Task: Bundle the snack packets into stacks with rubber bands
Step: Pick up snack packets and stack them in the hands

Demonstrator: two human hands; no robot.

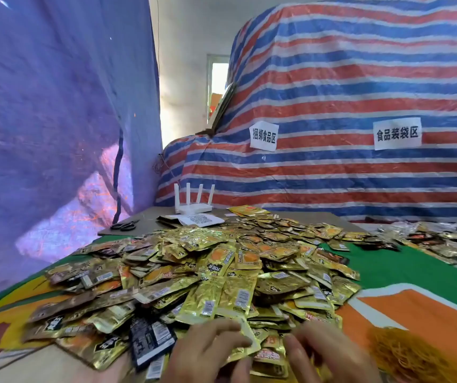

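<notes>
Hundreds of snack packets [221, 272] lie heaped in the middle, and you seem to be gathering a stack: your left hand [208, 352] pinches a gold packet [245, 337] at the near edge, your right hand [329, 357] rests flat-fingered beside it; next, square several before reaching the rubber bands [398, 355] near right

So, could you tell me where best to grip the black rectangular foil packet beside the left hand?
Probably pinch the black rectangular foil packet by its near short end, coming from the near side; it lies flat atop gold foil packets with that end exposed.
</notes>
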